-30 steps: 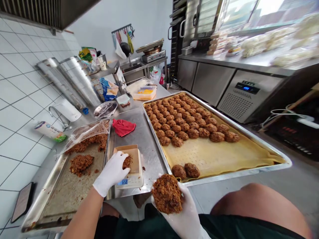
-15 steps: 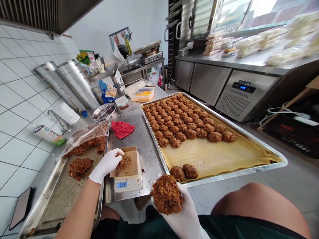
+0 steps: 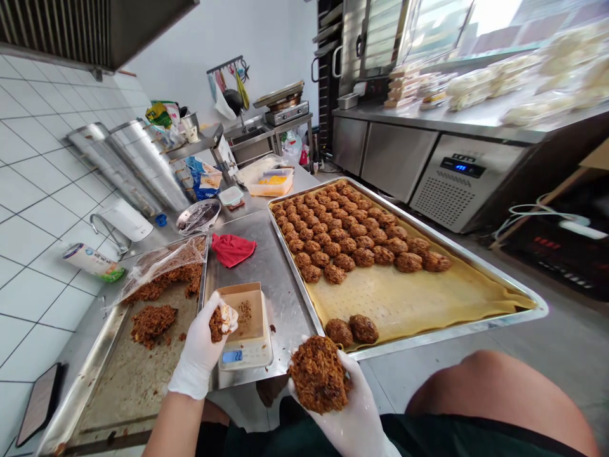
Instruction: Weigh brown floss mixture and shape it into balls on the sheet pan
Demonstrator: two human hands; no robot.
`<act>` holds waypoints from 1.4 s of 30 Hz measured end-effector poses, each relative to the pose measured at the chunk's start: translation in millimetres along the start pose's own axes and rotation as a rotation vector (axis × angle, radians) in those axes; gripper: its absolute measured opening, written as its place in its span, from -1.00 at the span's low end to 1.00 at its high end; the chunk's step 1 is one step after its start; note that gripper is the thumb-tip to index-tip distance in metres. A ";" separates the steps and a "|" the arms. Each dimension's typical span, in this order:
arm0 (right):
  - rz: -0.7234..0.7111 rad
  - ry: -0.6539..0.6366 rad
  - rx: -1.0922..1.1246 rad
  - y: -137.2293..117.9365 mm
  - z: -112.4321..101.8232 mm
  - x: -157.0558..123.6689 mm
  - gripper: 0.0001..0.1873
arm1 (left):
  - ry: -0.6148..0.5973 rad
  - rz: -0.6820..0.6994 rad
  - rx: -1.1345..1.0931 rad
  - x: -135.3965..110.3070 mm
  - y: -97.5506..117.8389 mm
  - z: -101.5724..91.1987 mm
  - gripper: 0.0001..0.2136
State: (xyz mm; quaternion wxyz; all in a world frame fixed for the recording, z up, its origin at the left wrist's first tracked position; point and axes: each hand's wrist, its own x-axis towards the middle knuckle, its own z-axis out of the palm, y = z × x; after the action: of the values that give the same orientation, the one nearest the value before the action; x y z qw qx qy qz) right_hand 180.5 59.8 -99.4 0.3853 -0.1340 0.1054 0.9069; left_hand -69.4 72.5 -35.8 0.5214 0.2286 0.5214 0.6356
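Observation:
My left hand (image 3: 202,346), in a white glove, is closed round a small lump of brown shredded mix (image 3: 217,324), lifted just left of the scale (image 3: 247,348). A cardboard tray (image 3: 248,310) with a few crumbs sits on the scale, whose display is lit. My right hand (image 3: 349,412), also gloved, cups a large clump of the same brown mix (image 3: 318,373) near my lap. Just beyond it stands the big baking tray (image 3: 476,298), lined with a yellow mat, holding many formed brown patties (image 3: 349,238) and two separate ones (image 3: 352,330) at its near edge.
A steel tray (image 3: 124,381) at left holds loose brown mix (image 3: 151,320) and a plastic bag (image 3: 164,257). A red cloth (image 3: 231,247) lies behind the scale. A phone (image 3: 40,403) lies near the tiled wall. Steel counters, a fridge unit (image 3: 457,181) and my bare knee (image 3: 495,397) are to the right.
My left hand lifted a lump of mix off the scale tray and turned palm up; the scale reading dropped. My right hand kept still with its clump.

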 end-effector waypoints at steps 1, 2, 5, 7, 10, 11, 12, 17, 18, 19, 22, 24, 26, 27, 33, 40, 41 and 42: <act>-0.007 0.015 0.001 0.8 1.7 0.0 -0.56 | 0.011 -0.003 -0.031 -3.6 -3.4 2.0 -0.72; -0.013 0.026 0.001 1.6 3.4 -0.3 -0.56 | 0.019 -0.012 -0.054 -7.2 -6.7 3.8 -0.76; -0.021 0.051 -0.002 3.3 7.5 -1.6 -0.59 | -0.006 -0.042 -0.065 -17.2 -15.1 7.9 -0.80; -0.020 0.058 -0.002 3.6 8.0 -2.1 -0.59 | -0.032 -0.045 -0.037 -21.5 -18.6 8.9 -0.74; -0.016 0.060 -0.004 3.1 4.8 -1.7 -0.61 | -0.036 -0.033 -0.041 -23.2 -20.4 7.6 -0.72; -0.014 0.058 -0.005 2.7 3.0 -1.3 -0.61 | -0.037 -0.033 -0.058 -22.9 -20.3 6.7 -0.74; -0.010 0.053 -0.004 2.2 1.0 -0.8 -0.61 | -0.042 -0.035 -0.075 -22.4 -20.1 5.9 -0.76; 0.028 0.010 0.011 0.2 -5.0 0.5 -0.59 | -0.067 -0.090 -0.116 -20.8 -20.0 5.7 -0.62; 0.029 0.008 0.013 0.1 -4.5 0.4 -0.59 | -0.064 -0.097 -0.119 -20.8 -19.9 6.5 -0.57; 0.026 0.010 0.014 0.1 -3.6 0.2 -0.58 | -0.058 -0.100 -0.123 -20.8 -19.4 7.3 -0.55; 0.023 0.016 0.025 -0.1 0.0 -0.6 -0.56 | -0.048 -0.111 -0.141 -22.0 -14.6 8.8 -0.61; 0.029 0.011 0.039 -0.4 1.6 -1.2 -0.56 | -0.059 -0.134 -0.157 -24.4 -9.9 7.6 -0.76; 0.036 0.002 0.052 -0.9 1.9 -1.6 -0.58 | -0.073 -0.149 -0.149 -27.5 -7.1 4.4 -0.70; 0.037 -0.003 0.053 -1.2 1.8 -1.7 -0.59 | -0.072 -0.135 -0.136 -28.7 -7.0 2.3 -0.62; 0.050 -0.003 0.047 -2.1 0.3 -0.6 -0.58 | -0.054 -0.080 -0.243 -24.2 -17.3 -6.3 -0.71; 0.050 0.011 0.043 -1.6 -2.5 -0.4 -0.58 | 0.062 -0.068 -0.258 -35.4 -22.3 1.5 -0.82; 0.049 0.008 0.041 -1.6 -2.5 -0.6 -0.58 | 0.073 -0.060 -0.187 -37.8 -23.0 2.3 -0.79; 0.048 0.004 0.039 -1.5 -2.5 -0.7 -0.57 | 0.068 -0.058 -0.115 -39.5 -23.7 2.8 -0.72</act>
State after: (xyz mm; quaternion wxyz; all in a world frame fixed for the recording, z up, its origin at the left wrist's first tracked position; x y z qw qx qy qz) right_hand 182.5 59.6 -101.7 0.3655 -0.1258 0.1268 0.9135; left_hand -43.1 36.0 -46.2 0.5340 0.1614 0.5079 0.6564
